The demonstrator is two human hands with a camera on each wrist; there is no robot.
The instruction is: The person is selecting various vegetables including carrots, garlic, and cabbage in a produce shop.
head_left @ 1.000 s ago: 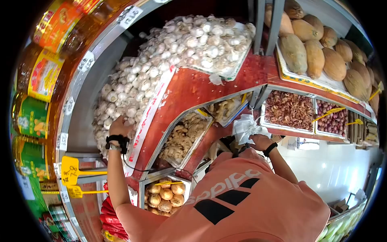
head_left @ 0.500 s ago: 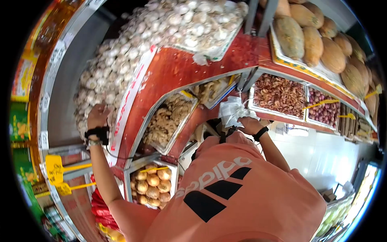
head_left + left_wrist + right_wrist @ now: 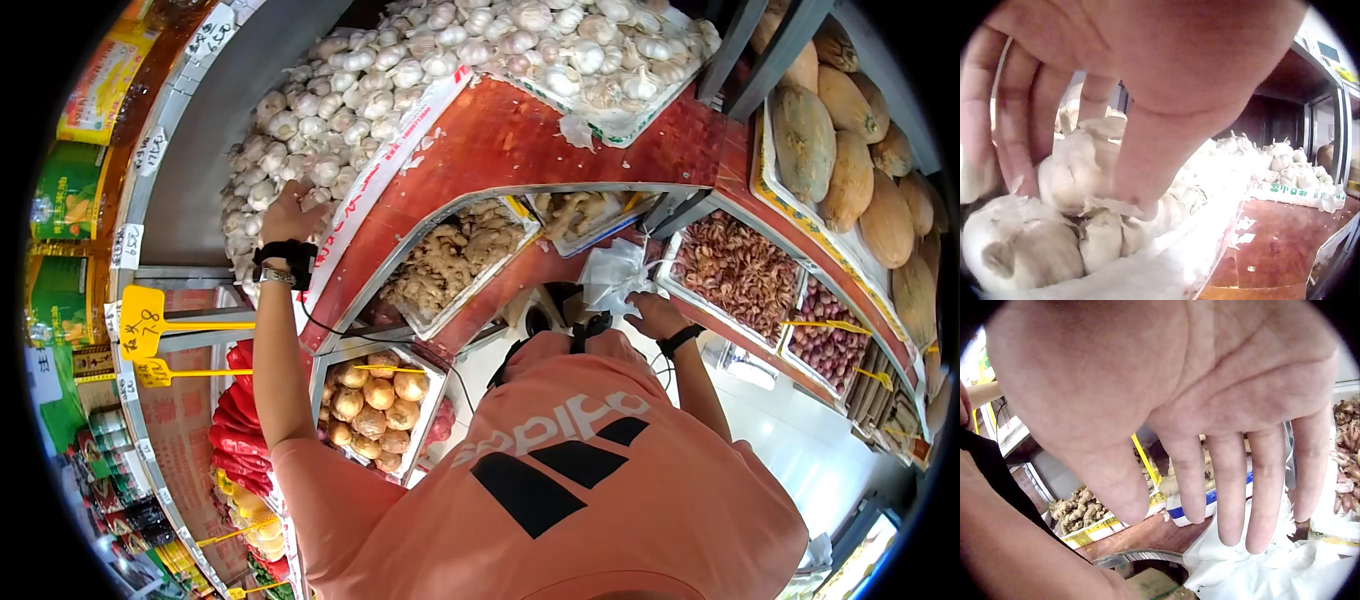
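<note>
My left hand (image 3: 295,215) reaches into the near edge of the heaped garlic (image 3: 330,120). In the left wrist view its thumb and fingers are curled round a white garlic bulb (image 3: 1079,169). Other bulbs lie against it, one large bulb (image 3: 1022,244) just below the fingers. My right hand (image 3: 657,315) hangs beside a bunch of white plastic bags (image 3: 610,278) at the stall's front. The right wrist view shows its palm (image 3: 1166,381) with the fingers straight and spread, nothing held, and the bags (image 3: 1254,562) behind the fingertips.
A red counter ledge (image 3: 560,165) curves along the stall. Below it are ginger (image 3: 450,260), onions (image 3: 375,410) and a tray of dried reddish shallots (image 3: 735,270). Squashes (image 3: 850,180) fill the right shelf. A yellow price tag (image 3: 142,322) juts out at left, and a thin black cable (image 3: 350,333) trails from the left wrist.
The head view has shifted and turned. My left hand remains in the garlic near the ledge. My right hand, earlier over the plastic bags, now sits slightly lower beside them.
</note>
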